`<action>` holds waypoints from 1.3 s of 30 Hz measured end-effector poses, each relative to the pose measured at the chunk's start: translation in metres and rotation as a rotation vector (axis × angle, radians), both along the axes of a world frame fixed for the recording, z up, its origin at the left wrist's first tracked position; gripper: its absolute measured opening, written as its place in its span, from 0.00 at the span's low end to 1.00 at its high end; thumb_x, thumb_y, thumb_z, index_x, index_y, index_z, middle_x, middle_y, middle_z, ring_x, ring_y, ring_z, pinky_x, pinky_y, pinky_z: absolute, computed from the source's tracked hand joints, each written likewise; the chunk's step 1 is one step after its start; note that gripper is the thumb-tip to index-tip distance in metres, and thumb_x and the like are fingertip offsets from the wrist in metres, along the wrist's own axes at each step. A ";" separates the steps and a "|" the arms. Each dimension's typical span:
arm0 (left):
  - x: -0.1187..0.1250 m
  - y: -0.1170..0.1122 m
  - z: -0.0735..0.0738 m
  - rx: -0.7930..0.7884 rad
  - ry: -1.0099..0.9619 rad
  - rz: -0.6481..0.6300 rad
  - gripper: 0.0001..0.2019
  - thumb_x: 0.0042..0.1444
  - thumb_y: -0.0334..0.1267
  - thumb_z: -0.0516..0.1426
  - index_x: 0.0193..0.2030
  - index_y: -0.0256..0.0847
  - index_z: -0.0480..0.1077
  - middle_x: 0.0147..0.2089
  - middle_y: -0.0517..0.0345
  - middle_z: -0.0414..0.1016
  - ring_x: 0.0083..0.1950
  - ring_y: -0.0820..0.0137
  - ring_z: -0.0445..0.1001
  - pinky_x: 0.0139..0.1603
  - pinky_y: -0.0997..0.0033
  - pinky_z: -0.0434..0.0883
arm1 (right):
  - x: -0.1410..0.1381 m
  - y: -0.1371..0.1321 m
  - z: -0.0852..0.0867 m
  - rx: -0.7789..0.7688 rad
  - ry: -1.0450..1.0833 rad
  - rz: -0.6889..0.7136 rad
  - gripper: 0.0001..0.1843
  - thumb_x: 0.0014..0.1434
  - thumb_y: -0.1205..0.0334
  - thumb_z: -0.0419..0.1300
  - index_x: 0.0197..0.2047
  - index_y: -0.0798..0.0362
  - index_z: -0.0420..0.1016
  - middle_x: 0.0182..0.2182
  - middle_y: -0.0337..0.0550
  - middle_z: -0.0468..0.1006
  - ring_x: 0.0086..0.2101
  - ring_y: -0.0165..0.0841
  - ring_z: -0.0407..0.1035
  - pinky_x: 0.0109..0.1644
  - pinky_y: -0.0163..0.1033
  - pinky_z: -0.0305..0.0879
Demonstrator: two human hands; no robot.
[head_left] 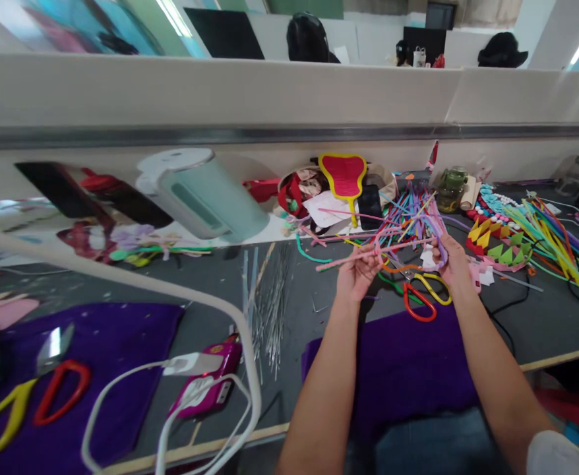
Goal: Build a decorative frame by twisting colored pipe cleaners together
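In the head view my left hand (pixel 359 272) is closed, fingers pinching pink pipe cleaners (pixel 336 262) that stick out to the left and right. My right hand (pixel 452 260) is curled round a lavender pipe cleaner (pixel 434 231), at the right end of the pink stems. Between and behind my hands lies a heap of mixed pipe cleaners (pixel 408 210). Scissors with red and yellow handles (pixel 421 303) rest on the table just below. A purple cloth (pixel 413 359) spreads under my forearms.
Left of my arms lie thin wires (pixel 275 310), a magenta power bank (pixel 210 376) with white cables, and a second pair of scissors (pixel 62 396). A pale green appliance (pixel 210 194) leans at the back. Green and yellow pipe cleaners (pixel 556 237) fill the right side.
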State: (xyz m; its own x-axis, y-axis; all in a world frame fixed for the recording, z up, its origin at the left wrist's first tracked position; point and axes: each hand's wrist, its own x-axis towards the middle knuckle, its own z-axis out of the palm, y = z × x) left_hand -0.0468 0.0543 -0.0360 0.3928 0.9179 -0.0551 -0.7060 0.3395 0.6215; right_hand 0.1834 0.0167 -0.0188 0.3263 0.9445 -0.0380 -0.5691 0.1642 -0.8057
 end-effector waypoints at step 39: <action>0.022 0.002 -0.013 0.184 0.530 0.121 0.19 0.44 0.39 0.65 0.42 0.33 0.72 0.29 0.54 0.78 0.28 0.69 0.78 0.32 0.72 0.73 | -0.027 0.010 -0.026 -0.067 -0.380 -0.139 0.16 0.45 0.51 0.66 0.29 0.54 0.70 0.15 0.32 0.72 0.17 0.26 0.65 0.21 0.31 0.65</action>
